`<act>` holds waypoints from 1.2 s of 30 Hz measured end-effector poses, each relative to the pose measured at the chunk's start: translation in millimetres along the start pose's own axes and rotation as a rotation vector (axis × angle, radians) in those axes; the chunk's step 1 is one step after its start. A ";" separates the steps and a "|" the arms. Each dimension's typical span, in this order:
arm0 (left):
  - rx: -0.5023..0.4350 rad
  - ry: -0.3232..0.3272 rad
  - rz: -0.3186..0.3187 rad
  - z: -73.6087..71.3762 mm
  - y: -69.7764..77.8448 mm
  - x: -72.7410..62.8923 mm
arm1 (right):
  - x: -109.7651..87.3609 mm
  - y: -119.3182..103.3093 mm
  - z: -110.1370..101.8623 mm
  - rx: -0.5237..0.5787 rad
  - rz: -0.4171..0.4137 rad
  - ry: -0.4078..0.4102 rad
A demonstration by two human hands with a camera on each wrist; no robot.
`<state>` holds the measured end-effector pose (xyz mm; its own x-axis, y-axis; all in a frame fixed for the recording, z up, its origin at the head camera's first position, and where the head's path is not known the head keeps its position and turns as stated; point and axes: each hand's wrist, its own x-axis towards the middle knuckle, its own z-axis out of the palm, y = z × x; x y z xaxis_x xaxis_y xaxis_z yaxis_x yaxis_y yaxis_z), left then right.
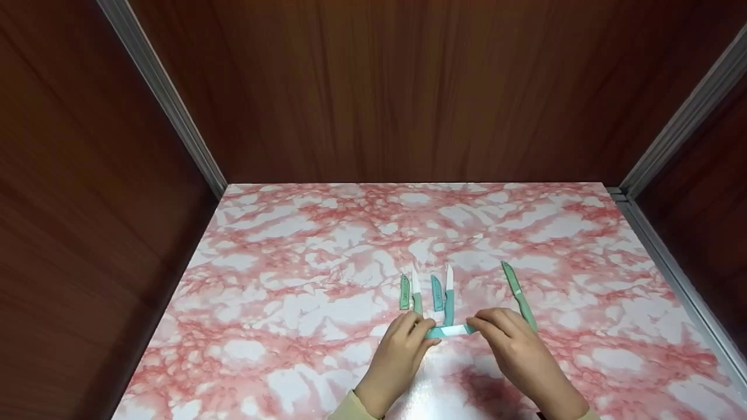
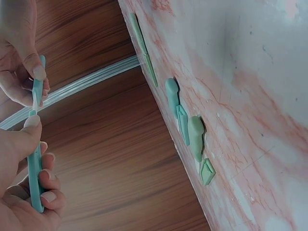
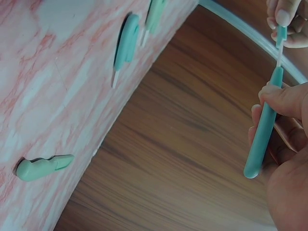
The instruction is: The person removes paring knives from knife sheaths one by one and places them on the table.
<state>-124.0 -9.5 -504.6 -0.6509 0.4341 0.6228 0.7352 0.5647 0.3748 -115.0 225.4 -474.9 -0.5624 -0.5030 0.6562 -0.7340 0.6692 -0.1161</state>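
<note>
Brown walls (image 1: 379, 93) border a red-marbled table (image 1: 280, 303) bearing knives (image 1: 449, 308).

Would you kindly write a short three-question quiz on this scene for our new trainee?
1. How many knives show in all?
2. True or false: the teal sheath on the table lies between the bare-bladed green knife and the bare-bladed teal knife.
3. Which hand is nearer the sheathed green knife: A) left, or B) right?

Key
1. Four: three on the table, plus the partly sheathed teal knife held by the left hand and right hand.
2. True.
3. B.
</note>
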 end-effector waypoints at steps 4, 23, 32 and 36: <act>0.002 0.005 0.006 -0.2 -0.2 -0.1 | -0.1 -0.1 -0.1 -0.004 0.003 -0.001; 0.016 -0.006 -0.002 -1.4 -1.2 0.1 | 0.6 1.7 -1.3 0.003 -0.010 0.015; 0.006 -0.007 -0.009 -2.0 -1.7 0.7 | 1.6 2.7 -3.9 0.016 -0.015 0.014; 0.015 -0.013 -0.009 -2.5 -1.7 0.7 | 1.7 2.3 -4.6 0.016 -0.014 0.009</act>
<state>-125.2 -11.9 -503.1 -0.6595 0.4379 0.6110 0.7268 0.5788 0.3697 -116.0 228.6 -470.6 -0.5484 -0.5079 0.6643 -0.7482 0.6527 -0.1187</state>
